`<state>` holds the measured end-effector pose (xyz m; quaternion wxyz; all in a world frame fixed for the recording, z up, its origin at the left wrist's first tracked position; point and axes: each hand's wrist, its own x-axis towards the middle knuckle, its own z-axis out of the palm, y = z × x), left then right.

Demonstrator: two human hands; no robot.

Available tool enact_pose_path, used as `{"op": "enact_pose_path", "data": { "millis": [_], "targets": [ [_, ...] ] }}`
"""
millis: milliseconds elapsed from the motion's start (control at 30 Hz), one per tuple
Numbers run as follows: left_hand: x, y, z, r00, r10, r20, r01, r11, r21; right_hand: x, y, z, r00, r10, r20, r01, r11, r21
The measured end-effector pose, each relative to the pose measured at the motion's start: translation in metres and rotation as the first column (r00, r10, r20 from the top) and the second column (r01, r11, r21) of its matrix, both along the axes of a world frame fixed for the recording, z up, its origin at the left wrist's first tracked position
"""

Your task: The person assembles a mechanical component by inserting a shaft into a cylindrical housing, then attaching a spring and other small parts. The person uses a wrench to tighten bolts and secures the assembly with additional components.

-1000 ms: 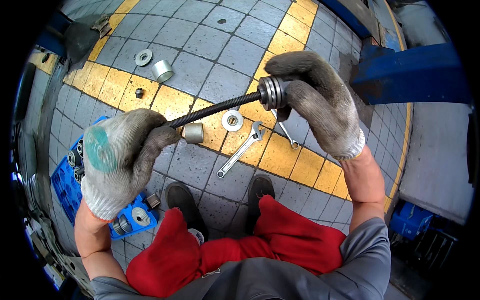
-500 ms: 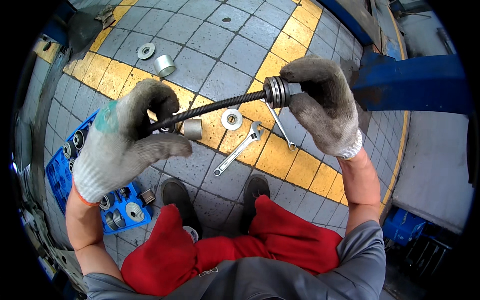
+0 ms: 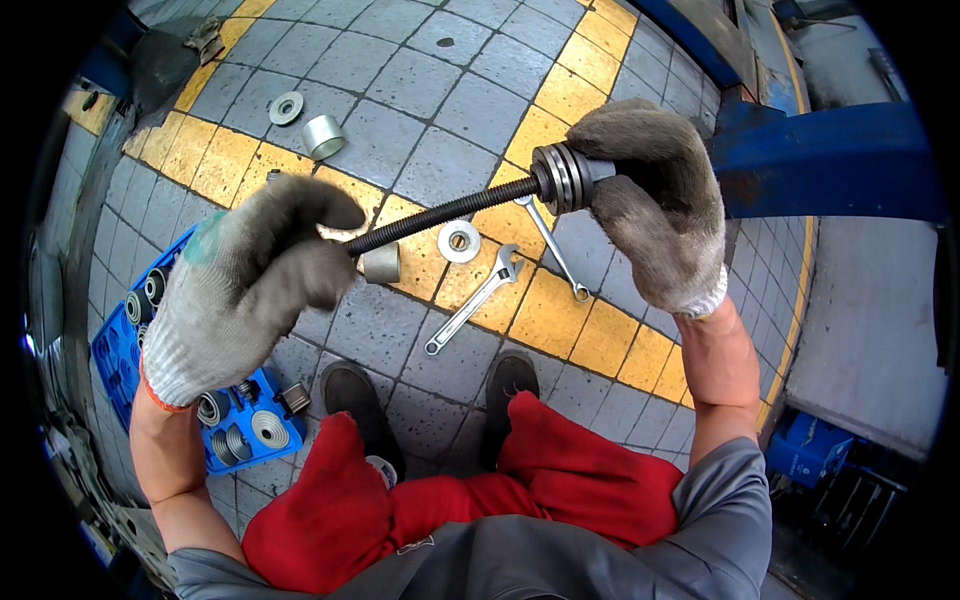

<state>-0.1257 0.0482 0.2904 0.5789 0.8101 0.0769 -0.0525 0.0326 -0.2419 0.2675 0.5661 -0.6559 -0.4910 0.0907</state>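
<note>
A long black threaded rod [image 3: 445, 213] spans the space between my gloved hands, rising slightly to the right. At its right end sits a stack of dark and silver round collars [image 3: 563, 178], with a grey hex head [image 3: 602, 170] beyond. My right hand [image 3: 665, 190] pinches that head between thumb and fingers. My left hand [image 3: 265, 265] closes round the rod's other end, whose tip the thumb hides; the index finger stands off above it. Below the rod on the tiles lie an adjustable wrench [image 3: 472, 302], a combination wrench [image 3: 555, 250], a washer-like disc [image 3: 459, 241] and a metal sleeve [image 3: 382, 264].
A blue case [image 3: 262, 385] of round metal adapters lies at the left. Farther off rest another sleeve [image 3: 323, 137] and a flanged disc [image 3: 286, 108]. A blue steel beam [image 3: 830, 160] juts in at the right. My shoes [image 3: 512, 390] stand on the tiled floor.
My left hand has changed its grip, its thumb now covering the rod's end and its fingers drawn closer in. The rod and my right hand have shifted slightly right.
</note>
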Motion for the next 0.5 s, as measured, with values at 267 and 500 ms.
{"op": "enact_pose_path", "data": {
  "millis": [267,500],
  "targets": [
    [-0.003,0.005,-0.007,0.991,-0.058,0.123,0.021,0.958,0.287,0.005,-0.002,0.002,0.999,-0.031,0.032,0.032,0.999,-0.03],
    [-0.007,0.008,-0.003,0.999,0.033,0.012,-0.035,0.978,0.207,0.008,0.002,0.005,0.691,0.147,-0.708,0.057,0.965,0.257]
  ]
}}
